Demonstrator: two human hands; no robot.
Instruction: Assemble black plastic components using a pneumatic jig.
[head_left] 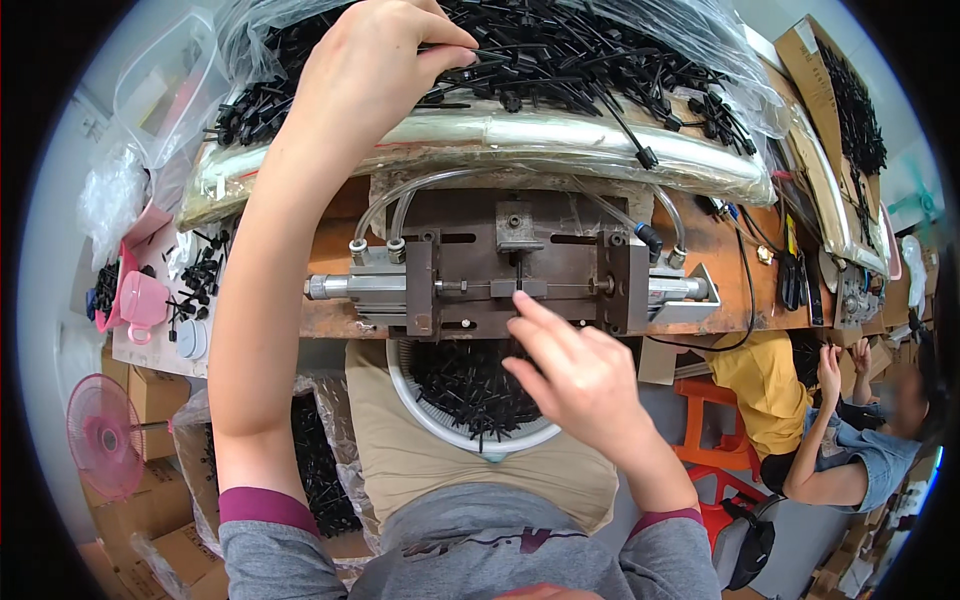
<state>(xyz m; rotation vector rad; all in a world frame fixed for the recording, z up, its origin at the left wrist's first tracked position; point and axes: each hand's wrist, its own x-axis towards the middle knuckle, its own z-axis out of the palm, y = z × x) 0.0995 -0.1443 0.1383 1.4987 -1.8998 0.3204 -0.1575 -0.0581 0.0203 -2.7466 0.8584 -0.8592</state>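
My left hand (375,50) reaches over a heap of black plastic pieces (540,70), thin stems with small thick heads. Its thumb and forefinger are pinched together on a slim black piece among the others. My right hand (585,375) is at the bench fixture (575,262), index finger stretched to the small metal block (517,288) in its middle, thumb apart. Nothing shows held in the right hand. A thin dark piece stands upright at that block, by the fingertip. Air cylinders (375,290) with clear hoses flank the fixture on both sides.
Below the bench edge, a white basket (545,437) of black pieces sits between my legs. A plastic-wrapped ledge (480,132) borders the heap. Pink cups (145,298) stand left, near a pink fan (105,437). At right are pliers (790,280), an orange stool (700,415) and another person (840,455).
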